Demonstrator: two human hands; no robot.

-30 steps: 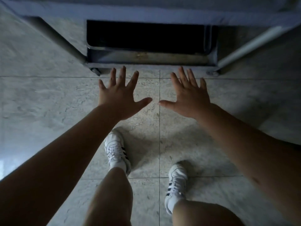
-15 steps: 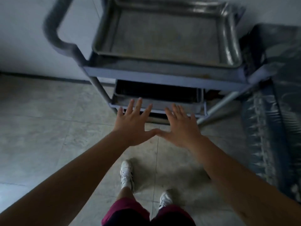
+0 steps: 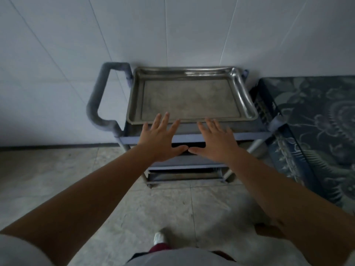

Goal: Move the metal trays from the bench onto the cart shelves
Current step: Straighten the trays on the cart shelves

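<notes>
Both hands were held out palm-down, fingers spread and holding nothing: the left hand (image 3: 163,140) and right hand (image 3: 216,142) with thumb tips almost meeting. A metal tray (image 3: 189,96) sat on the top shelf of the cart (image 3: 249,135), beyond the near edge.

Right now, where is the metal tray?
In the head view the metal tray sits on the cart's top shelf against the white wall, just beyond both open hands, with the cart handle to its left.
</notes>
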